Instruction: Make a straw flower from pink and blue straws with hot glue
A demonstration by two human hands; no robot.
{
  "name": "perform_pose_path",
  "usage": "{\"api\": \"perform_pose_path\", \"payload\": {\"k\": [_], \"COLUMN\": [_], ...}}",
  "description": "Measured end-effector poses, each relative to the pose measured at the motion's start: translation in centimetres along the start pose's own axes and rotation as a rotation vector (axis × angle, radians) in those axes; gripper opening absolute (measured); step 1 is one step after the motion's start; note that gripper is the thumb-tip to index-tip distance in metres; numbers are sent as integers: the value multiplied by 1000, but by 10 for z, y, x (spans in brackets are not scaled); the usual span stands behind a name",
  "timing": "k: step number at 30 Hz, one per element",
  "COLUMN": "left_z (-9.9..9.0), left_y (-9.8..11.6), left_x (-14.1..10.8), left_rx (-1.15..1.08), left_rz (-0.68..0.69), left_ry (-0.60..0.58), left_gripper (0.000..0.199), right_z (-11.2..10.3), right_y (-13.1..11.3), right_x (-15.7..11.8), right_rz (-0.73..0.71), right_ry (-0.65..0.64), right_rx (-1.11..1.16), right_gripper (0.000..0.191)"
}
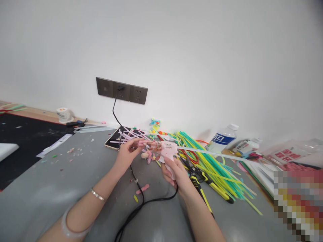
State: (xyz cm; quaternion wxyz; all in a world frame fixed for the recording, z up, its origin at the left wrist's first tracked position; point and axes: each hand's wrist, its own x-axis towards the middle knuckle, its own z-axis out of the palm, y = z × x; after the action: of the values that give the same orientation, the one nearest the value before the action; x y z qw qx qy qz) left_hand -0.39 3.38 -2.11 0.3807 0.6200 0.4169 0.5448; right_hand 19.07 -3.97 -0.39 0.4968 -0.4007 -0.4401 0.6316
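My right hand (174,169) is wrapped round the handle of a pink glue gun (169,149), whose nozzle points left. A long whitish glue stick (207,152) sticks out of its back to the right. At the nozzle end, my left hand (130,153) pinches a small pink piece (141,143) between thumb and fingers. Whether the piece touches the nozzle is too small to tell. Just below the nozzle lie pink fuzzy shapes (148,156). The gun's black cable (157,199) loops down over the grey table.
Green and yellow pipe cleaners (212,164) lie right of the gun, beside yellow-black pliers (196,181). Behind my left hand is a tablet (112,140) under pale strips. A bottle (222,138) stands by the wall, below and right of the socket panel (121,90). Scraps dot the table (75,181).
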Motion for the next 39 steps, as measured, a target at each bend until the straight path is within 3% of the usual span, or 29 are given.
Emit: {"api": "perform_pose_path", "payload": {"k": [25, 39], "left_z": [-2, -3], "left_y": [7, 6], "left_x": [-2, -1], "left_rx": [-2, -62], "left_rz": [-14, -15], "left_ry": [-21, -30], "left_gripper": [28, 28], "right_z": [0, -1], "right_y": [3, -6], "right_x": [3, -1], "right_rz": [-19, -37], "right_ry": [63, 124], "right_rx": [-127, -158], "right_gripper": [55, 50]}}
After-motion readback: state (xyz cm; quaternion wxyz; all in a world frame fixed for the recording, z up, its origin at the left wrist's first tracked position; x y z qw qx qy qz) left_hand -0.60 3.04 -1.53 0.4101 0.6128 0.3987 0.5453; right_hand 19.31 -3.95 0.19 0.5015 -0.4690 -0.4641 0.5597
